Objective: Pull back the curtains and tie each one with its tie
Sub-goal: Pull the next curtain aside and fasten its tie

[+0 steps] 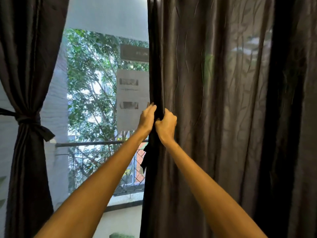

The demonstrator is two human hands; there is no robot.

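You face a window [103, 100] with green trees outside. Left of the window, the left curtain [25, 66] is already bunched and knotted with its tie [29, 120]. Right of the window, the right curtain [214, 117] hangs loose and untied. If you tug too hard, the cloth may slip out or pull at the top. Your left hand [147, 117] and right hand [166, 125] sit side by side, fingers curled tight around the right curtain's window-side edge.
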